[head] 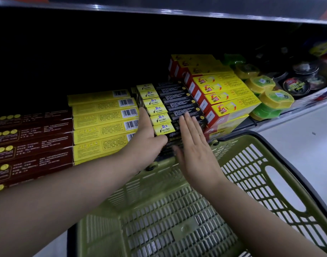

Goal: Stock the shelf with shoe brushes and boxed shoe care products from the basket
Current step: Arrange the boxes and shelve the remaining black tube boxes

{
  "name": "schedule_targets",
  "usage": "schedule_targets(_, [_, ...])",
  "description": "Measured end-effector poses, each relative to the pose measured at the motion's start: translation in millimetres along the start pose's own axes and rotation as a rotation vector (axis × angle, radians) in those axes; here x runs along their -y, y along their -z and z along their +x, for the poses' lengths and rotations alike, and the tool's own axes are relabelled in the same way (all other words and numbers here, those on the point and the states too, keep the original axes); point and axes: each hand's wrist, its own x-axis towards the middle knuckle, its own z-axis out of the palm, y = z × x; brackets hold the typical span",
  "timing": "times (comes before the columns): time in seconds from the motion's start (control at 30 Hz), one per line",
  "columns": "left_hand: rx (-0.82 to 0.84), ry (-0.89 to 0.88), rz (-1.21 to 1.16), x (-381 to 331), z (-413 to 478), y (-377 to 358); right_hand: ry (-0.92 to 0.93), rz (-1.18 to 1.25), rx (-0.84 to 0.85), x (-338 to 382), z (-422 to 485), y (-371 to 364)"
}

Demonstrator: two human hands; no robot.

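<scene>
A stack of black-and-yellow boxed shoe care products [170, 106] lies on the shelf, its front end over the basket's far rim. My left hand [147, 140] lies flat against the left side of the stack, thumb under the front box. My right hand [194, 145] is flat with straight fingers, its fingertips touching the top of the front boxes. The green plastic basket [251, 175] sits below my arms and nothing shows inside it.
Yellow boxes [101, 125] and dark red boxes [31, 143] lie left of the stack. Red-and-yellow boxes [222, 97] stand to its right, then green-and-yellow tubs [270, 101] and round tins [296, 86]. The shelf above [177, 13] overhangs. Pale floor [296, 138] lies right of the basket.
</scene>
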Motion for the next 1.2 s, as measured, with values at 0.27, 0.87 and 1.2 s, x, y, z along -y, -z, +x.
schedule_targets(0.27, [-0.051,0.047,0.065,-12.6,-11.6,2.6,0.026,0.134,-0.033,-3.8,-8.0,12.1])
schedule_targets(0.87, [0.158,-0.326,0.928,-84.4,52.4,-36.3,-0.664,0.796,-0.307,-127.3,32.0,83.1])
schedule_targets(1.2, [0.204,-0.419,1.179,-69.6,73.6,-43.7,-0.661,0.906,-0.314,-141.6,38.6,81.4])
